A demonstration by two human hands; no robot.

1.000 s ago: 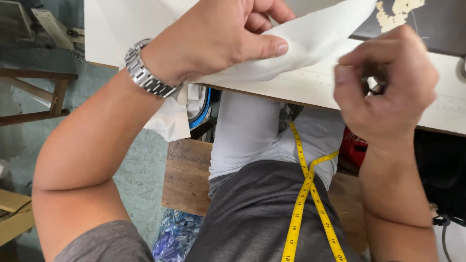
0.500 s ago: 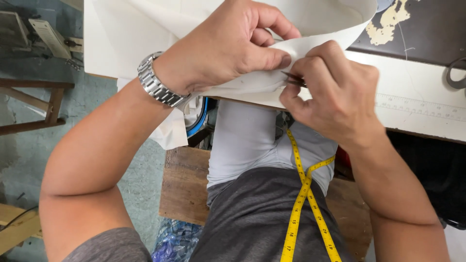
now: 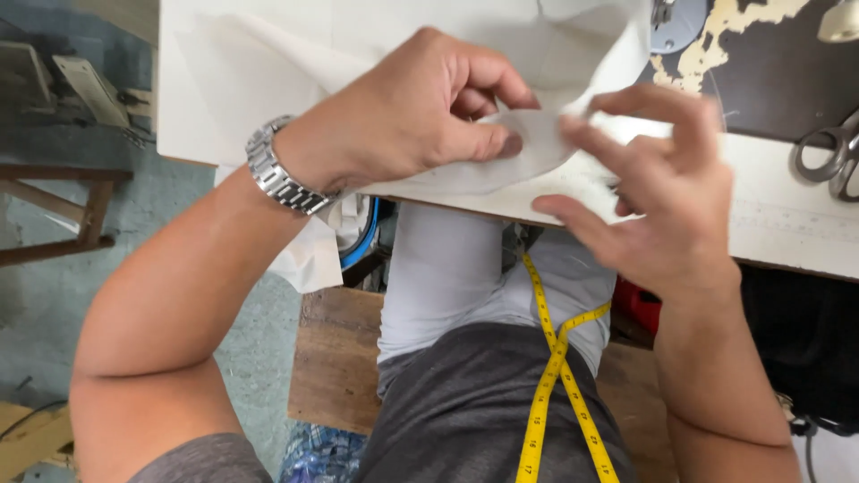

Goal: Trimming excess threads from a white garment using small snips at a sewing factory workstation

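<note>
We see a piece of white fabric (image 3: 376, 63), thin and creased, spread over the near part of the white table (image 3: 787, 224) and hanging off its front edge on the left. One fold curls into a rounded flap right at the edge. We see no containers here; a pair of grey scissors (image 3: 832, 161) lies on the table at the far right, well apart from the cloth. Our left hand (image 3: 420, 116) rests on the fabric, thumb and curled fingers pinching the rounded fold. Our right hand (image 3: 653, 197) hovers just beside that fold with fingers spread wide, holding nothing we can make out. A yellow measuring tape (image 3: 555, 376) hangs down over our lap below the table.
</note>
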